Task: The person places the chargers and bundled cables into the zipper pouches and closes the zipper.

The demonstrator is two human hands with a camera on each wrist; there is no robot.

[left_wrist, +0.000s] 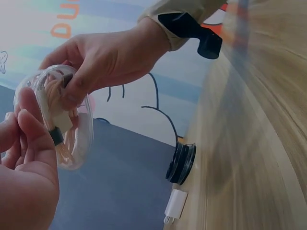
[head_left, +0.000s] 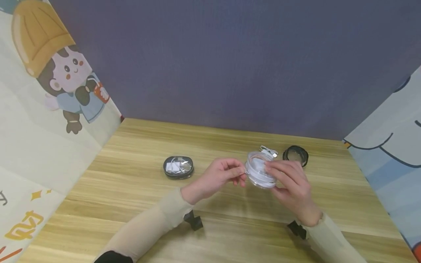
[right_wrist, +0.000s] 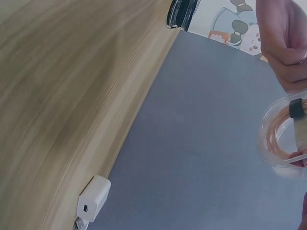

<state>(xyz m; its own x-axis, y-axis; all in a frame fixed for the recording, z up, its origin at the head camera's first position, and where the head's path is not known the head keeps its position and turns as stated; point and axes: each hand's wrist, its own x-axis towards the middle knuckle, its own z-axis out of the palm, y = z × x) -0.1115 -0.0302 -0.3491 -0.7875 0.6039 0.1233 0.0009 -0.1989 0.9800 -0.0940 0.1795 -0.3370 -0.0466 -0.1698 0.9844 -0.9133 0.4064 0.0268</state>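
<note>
My right hand (head_left: 292, 186) grips a clear round zip case (head_left: 260, 179) with a white zipper band, thumb below and fingers over its top. Through its see-through wall shows a coiled pinkish cable (right_wrist: 274, 129) with a dark strap (right_wrist: 296, 109). At the case's left edge, my left hand (head_left: 227, 171) pinches something small, which looks like the zipper pull; the fingertips mostly hide it. Both hands hold the case above the table, tilted. Whether the zipper is parted cannot be made out.
A black oval zip case (head_left: 181, 177) with a white plug inside lies left on the wooden table (head_left: 138, 204). Behind the clear case are a white charger plug (left_wrist: 176, 203) with a short white cable (head_left: 268, 148) and a black-rimmed round case (head_left: 306, 159). A dark panel (head_left: 213, 65) stands behind.
</note>
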